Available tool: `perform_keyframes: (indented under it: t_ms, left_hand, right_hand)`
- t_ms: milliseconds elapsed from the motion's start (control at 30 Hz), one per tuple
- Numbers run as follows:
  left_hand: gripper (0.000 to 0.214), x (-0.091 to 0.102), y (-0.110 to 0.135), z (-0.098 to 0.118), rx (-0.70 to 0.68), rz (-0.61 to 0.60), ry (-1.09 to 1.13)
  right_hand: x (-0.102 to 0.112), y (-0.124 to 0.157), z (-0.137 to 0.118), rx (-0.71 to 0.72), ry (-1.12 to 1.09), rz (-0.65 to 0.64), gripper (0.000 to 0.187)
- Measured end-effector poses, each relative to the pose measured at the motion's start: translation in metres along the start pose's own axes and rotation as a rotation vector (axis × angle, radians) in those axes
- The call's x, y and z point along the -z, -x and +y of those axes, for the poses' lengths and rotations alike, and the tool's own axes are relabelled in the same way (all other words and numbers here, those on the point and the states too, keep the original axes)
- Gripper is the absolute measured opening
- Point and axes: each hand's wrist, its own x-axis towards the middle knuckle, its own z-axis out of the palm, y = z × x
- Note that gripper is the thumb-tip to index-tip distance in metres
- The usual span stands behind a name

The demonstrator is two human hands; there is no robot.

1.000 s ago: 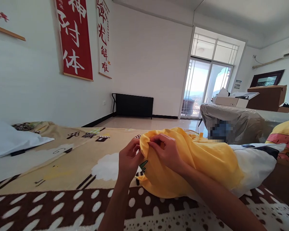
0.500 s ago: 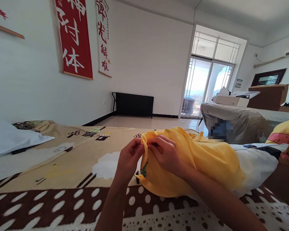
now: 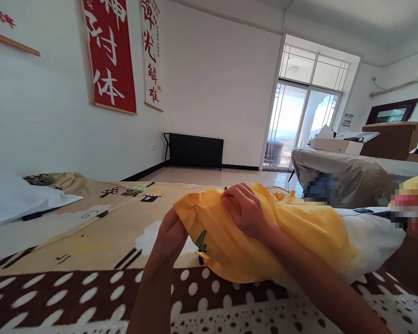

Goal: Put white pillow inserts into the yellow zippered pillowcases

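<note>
A yellow pillowcase (image 3: 244,260) with a green leaf print lies over part of a white pillow (image 3: 372,236), whose bare end sticks out on the right. My left hand (image 3: 172,232) is closed on the pillowcase's left edge and holds it stretched out; its fingertips are partly hidden behind the cloth. Farther right, my right hand (image 3: 244,211) has its fingers curled into the upper side of the pillowcase, gripping a fold. Both rest on a blanket (image 3: 107,236) with a beige, brown and white-dotted pattern.
Another white pillow (image 3: 31,199) lies at the far left. Beyond the bed stand a black folded frame (image 3: 195,150) and a plastic-covered table (image 3: 337,169) bearing a white box (image 3: 337,146) and a brown carton (image 3: 392,139). A blurred-out patch is at the right edge.
My left hand has moved left and slightly down, drawing the pillowcase edge out with it. My right hand stays near its place, and the hands are now farther apart.
</note>
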Motion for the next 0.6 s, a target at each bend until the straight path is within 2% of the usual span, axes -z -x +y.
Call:
perform_keyframes:
  t_ms: [67, 100, 200, 233, 300, 433, 533, 600]
  left_hand:
    - [0.020, 0.006, -0.002, -0.003, -0.022, 0.039, -0.045]
    - [0.018, 0.009, -0.003, -0.004, -0.041, 0.045, -0.075]
    - [0.013, 0.014, -0.004, -0.006, -0.116, 0.078, -0.140]
    - [0.011, 0.015, -0.004, -0.005, -0.145, 0.093, -0.166]
    - [0.008, 0.013, -0.002, 0.000, -0.204, 0.122, -0.240]
    - [0.003, 0.003, 0.005, 0.017, -0.287, 0.202, -0.438]
    - [0.008, -0.006, 0.008, 0.026, -0.329, 0.283, -0.567]
    - [0.012, -0.011, 0.010, 0.028, -0.409, 0.312, -0.656]
  right_hand:
    - [0.013, -0.012, 0.014, -0.024, 0.079, -0.027, 0.023]
    - [0.019, -0.017, 0.022, -0.041, 0.085, -0.088, 0.028]
    - [0.032, -0.030, 0.045, -0.137, -0.049, -0.457, 0.032]
    - [0.034, -0.032, 0.051, -0.185, -0.103, -0.580, 0.039]
    - [0.038, -0.032, 0.059, -0.269, -0.173, -0.707, 0.048]
    - [0.058, -0.027, 0.064, -0.321, -0.150, -0.648, 0.046]
    - [0.084, -0.025, 0.060, -0.299, -0.022, -0.598, 0.045]
    - [0.102, -0.022, 0.056, -0.273, 0.089, -0.570, 0.043]
